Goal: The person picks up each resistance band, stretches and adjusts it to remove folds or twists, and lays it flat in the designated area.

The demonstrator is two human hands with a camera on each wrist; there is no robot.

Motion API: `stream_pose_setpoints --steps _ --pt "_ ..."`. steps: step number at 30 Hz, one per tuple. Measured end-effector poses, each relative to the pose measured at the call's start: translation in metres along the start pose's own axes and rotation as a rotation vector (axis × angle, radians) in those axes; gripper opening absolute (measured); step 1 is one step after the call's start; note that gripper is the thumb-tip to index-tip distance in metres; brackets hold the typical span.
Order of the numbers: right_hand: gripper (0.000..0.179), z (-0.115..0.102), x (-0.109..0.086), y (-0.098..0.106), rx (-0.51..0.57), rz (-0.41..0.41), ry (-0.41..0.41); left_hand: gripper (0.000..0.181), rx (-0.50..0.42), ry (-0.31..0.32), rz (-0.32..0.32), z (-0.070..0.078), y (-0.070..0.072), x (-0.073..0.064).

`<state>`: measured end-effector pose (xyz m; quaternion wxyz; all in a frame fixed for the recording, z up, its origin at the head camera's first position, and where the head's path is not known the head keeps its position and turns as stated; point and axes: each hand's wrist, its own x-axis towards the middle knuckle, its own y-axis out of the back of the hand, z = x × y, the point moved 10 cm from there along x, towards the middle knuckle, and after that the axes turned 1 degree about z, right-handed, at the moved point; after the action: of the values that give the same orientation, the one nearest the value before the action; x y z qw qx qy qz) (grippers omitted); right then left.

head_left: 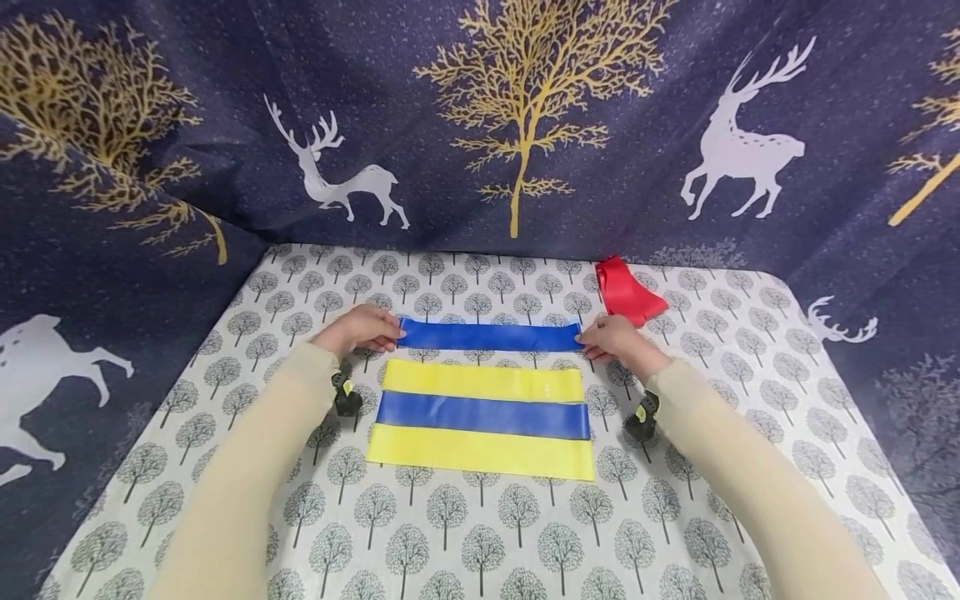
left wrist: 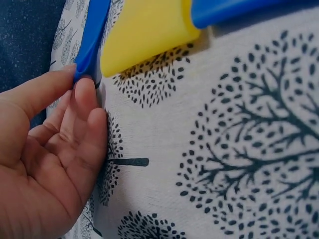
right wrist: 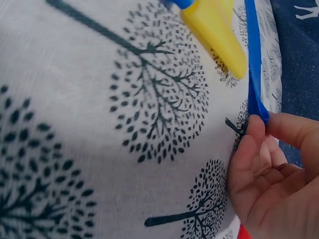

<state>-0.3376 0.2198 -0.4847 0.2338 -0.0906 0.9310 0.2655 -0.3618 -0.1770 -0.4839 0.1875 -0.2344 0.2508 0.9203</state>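
Both hands hold a blue resistance loop band (head_left: 491, 337), stretched out flat from left to right. My left hand (head_left: 367, 327) pinches its left end between thumb and finger, and the left wrist view shows the folded loop end at the fingertips. At the other end my right hand (head_left: 615, 340) pinches the band the same way. Just in front lie three bands side by side: a yellow band (head_left: 483, 381), a second blue band (head_left: 483, 415) and a wider yellow band (head_left: 480, 452).
A crumpled red band (head_left: 628, 293) lies at the back right, beyond my right hand. The table is covered with a white tree-print cloth (head_left: 480, 517). Behind it hangs a dark blue curtain (head_left: 450, 167) with deer and golden trees.
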Motion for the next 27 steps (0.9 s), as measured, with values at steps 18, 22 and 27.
stream_pose_setpoints --steps 18,22,27 --pt "0.017 -0.005 -0.009 -0.008 -0.227 -0.026 0.034 0.038 0.125 0.005 -0.022 -0.008 -0.001 -0.010" --pt "0.017 -0.007 -0.010 -0.009 -0.256 -0.039 0.048 0.041 0.137 -0.007 -0.020 -0.006 0.000 -0.011" --pt "0.023 -0.006 -0.009 -0.011 -0.309 -0.056 0.078 0.038 0.144 -0.023 -0.025 -0.007 0.000 -0.011"
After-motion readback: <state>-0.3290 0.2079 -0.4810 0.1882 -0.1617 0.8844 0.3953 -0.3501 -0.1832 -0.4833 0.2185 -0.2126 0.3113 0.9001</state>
